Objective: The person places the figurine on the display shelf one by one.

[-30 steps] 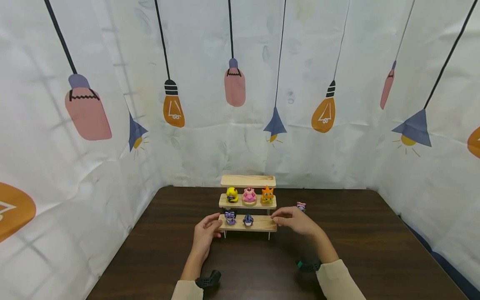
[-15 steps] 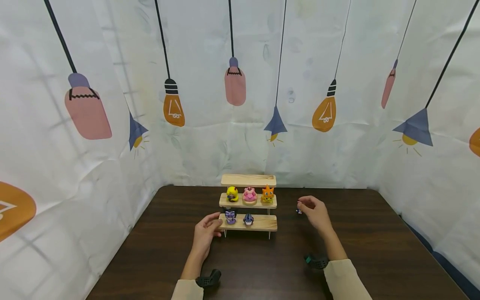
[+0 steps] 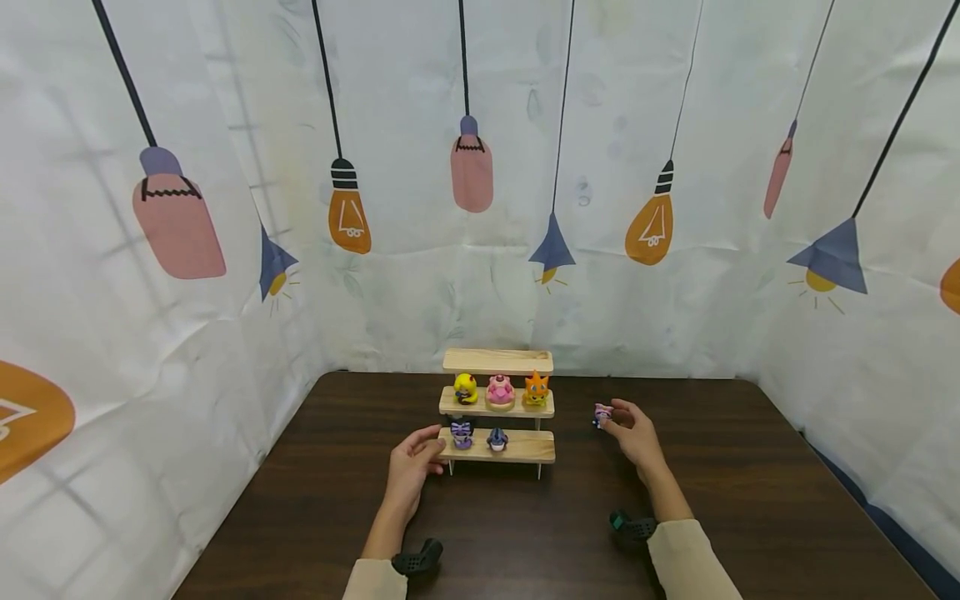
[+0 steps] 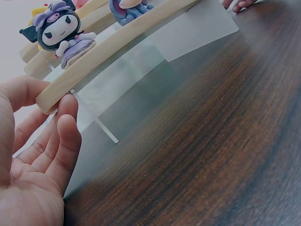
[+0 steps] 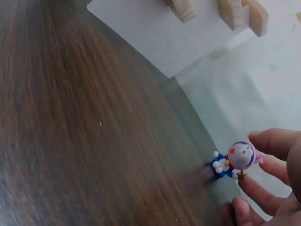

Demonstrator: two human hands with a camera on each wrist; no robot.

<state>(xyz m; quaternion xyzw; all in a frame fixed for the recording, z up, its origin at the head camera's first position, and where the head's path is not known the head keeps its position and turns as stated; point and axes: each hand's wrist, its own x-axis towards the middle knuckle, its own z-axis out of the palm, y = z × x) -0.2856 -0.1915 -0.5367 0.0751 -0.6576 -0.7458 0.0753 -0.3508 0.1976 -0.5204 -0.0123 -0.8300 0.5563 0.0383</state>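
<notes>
Only wrist-visible: figurine's (image 5: 233,161) blue body.

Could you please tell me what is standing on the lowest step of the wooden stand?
On the lowest step stand two small figures: a purple one at the left and a blue one beside it. The step's right half is bare. The left hand holds its left end, covering that corner.
</notes>
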